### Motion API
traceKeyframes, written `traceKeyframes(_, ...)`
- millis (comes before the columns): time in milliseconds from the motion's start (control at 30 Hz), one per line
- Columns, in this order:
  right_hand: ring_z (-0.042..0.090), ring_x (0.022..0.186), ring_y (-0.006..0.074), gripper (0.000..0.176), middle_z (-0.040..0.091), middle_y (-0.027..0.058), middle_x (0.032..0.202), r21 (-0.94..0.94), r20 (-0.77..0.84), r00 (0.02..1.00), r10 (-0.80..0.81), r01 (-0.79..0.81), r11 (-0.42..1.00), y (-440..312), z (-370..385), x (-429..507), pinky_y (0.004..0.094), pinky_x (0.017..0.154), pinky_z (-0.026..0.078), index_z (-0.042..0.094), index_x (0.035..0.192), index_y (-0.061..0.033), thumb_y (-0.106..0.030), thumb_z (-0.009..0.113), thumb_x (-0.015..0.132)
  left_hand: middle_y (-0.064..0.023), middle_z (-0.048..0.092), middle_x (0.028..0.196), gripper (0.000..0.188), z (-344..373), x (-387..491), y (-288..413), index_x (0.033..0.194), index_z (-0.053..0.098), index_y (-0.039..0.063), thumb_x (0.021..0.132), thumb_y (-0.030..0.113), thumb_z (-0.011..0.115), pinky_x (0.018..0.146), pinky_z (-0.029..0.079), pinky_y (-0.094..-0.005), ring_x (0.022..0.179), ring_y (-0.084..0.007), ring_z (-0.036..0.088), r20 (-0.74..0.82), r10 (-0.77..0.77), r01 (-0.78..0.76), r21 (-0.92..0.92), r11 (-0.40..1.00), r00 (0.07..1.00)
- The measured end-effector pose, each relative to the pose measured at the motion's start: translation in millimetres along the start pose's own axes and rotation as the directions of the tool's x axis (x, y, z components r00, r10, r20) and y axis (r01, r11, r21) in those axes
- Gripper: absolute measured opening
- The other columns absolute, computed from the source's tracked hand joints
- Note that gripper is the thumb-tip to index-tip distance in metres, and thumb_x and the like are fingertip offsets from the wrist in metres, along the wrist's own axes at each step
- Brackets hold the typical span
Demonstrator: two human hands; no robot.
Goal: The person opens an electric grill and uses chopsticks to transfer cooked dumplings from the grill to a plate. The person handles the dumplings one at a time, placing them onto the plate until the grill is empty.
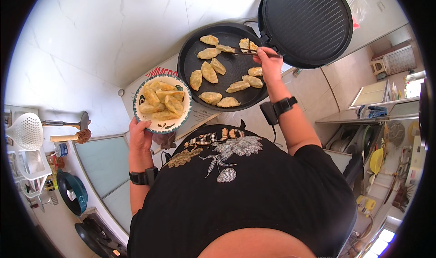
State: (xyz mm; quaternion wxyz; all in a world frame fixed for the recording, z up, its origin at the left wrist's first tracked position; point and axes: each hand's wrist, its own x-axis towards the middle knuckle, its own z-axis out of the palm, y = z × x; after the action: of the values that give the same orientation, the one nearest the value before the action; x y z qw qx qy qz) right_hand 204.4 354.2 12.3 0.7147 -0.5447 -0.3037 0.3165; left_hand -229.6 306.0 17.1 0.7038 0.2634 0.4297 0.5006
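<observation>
My left hand (140,135) grips the lower rim of a patterned ceramic bowl (163,125) heaped with fried dumplings (166,101). With my right hand (269,62) I hold dark chopsticks (246,52) that reach over a round black electric griddle (235,67). Their tips are at a dumpling (225,49) near the pan's upper middle; whether they pinch it I cannot tell. Several more browned dumplings (209,72) lie spread over the pan. The griddle's ribbed lid (306,22) stands open at the upper right.
Beneath the bowl and griddle lies a printed cardboard surface (201,116), against a white marbled wall (95,36). A black power adapter (269,113) hangs by my right forearm. At the left are a perforated ladle (29,130) and a teal pot (73,191); pans (344,138) sit in a cabinet at the right.
</observation>
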Motion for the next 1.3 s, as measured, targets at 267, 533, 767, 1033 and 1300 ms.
traceKeyframes(267, 0.059, 0.058, 0.0133, 0.007, 0.061, 0.0085, 0.075, 0.066, -0.072, 0.997, -0.015, 0.020, 0.998, 7, 22, 40, 0.0237, 0.054, 0.053, 0.061, 0.082, 0.0029, -0.003, 0.064, 0.079, -0.0168, 0.056, 0.110, 0.051, 1, -2, -1, 0.117, 0.044, -0.006, 0.067, -0.003, 0.052, 0.084, 0.049, -0.0379, 0.097, -0.0282, 0.058, -0.030, -0.014, 0.014, -0.005, 1.000, 0.999)
traceKeyframes(533, 0.062, 0.068, 0.0148, 0.009, 0.063, 0.0094, 0.080, -0.038, 0.074, 0.997, 0.014, -0.011, 0.999, 15, 8, 39, 0.0245, 0.060, 0.055, 0.062, 0.086, 0.0038, -0.004, 0.062, 0.081, -0.0167, 0.056, 0.109, 0.051, -4, -5, -5, 0.117, 0.044, -0.006, 0.066, -0.002, 0.051, 0.083, 0.049, -0.0376, 0.096, -0.0278, 0.058, -0.078, -0.011, 0.011, 0.002, 1.000, 0.997)
traceKeyframes(767, 0.062, 0.066, 0.0133, 0.010, 0.063, 0.0072, 0.078, -0.125, 0.326, 0.942, 0.085, -0.046, 0.991, 15, 49, 56, 0.0246, 0.059, 0.053, 0.064, 0.085, 0.0017, -0.007, 0.064, 0.081, -0.0164, 0.056, 0.109, 0.051, -2, -5, -6, 0.117, 0.044, -0.007, 0.066, -0.003, 0.051, 0.082, 0.049, -0.0368, 0.094, -0.0275, 0.059, -0.075, 0.025, -0.025, 0.006, 1.000, 0.997)
traceKeyframes(1033, 0.062, 0.064, 0.0142, 0.010, 0.064, 0.0065, 0.078, -0.119, 0.351, 0.927, 0.131, -0.094, 0.988, 13, 75, 56, 0.0258, 0.058, 0.052, 0.065, 0.086, -0.0007, -0.009, 0.065, 0.081, -0.0168, 0.056, 0.108, 0.051, 0, -7, -4, 0.117, 0.044, -0.007, 0.066, -0.004, 0.050, 0.080, 0.050, -0.0363, 0.094, -0.0273, 0.059, -0.112, 0.019, -0.014, 0.046, 0.999, 0.994)
traceKeyframes(1300, 0.062, 0.067, 0.0130, 0.007, 0.064, 0.0053, 0.079, -0.074, 0.415, 0.905, 0.091, -0.067, 0.995, 25, 81, 49, 0.0246, 0.059, 0.052, 0.065, 0.085, -0.0019, -0.008, 0.065, 0.081, -0.0167, 0.056, 0.108, 0.050, 0, -8, -2, 0.117, 0.044, -0.006, 0.067, -0.005, 0.048, 0.079, 0.051, -0.0362, 0.093, -0.0270, 0.059, -0.110, -0.002, 0.007, 0.038, 0.999, 0.994)
